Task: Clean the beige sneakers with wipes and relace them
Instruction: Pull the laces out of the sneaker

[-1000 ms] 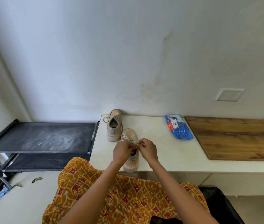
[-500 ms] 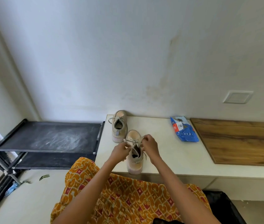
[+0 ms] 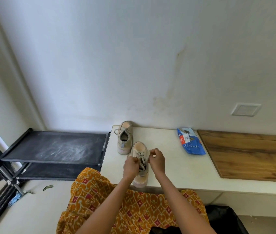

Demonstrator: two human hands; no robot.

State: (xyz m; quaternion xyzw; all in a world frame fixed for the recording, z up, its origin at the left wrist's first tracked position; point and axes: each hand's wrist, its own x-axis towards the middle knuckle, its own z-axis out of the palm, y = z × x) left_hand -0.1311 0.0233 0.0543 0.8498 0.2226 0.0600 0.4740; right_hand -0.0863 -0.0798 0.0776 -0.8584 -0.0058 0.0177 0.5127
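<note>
I observed the near sneaker (image 3: 139,169) at the white bench's (image 3: 176,168) front edge, the second sneaker (image 3: 125,137) just behind. Left hand (image 3: 130,166) and right hand (image 3: 157,160) each pinched its lace (image 3: 141,157).

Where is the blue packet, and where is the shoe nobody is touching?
blue packet (image 3: 191,146), head view, on its blue lower half.
far shoe (image 3: 124,138), head view, on its dark inside opening.

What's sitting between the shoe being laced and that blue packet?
Nothing: in the head view, only bare white counter lies between the near sneaker and the blue wipes pack; the right hand sits at the shoe's edge.
</note>
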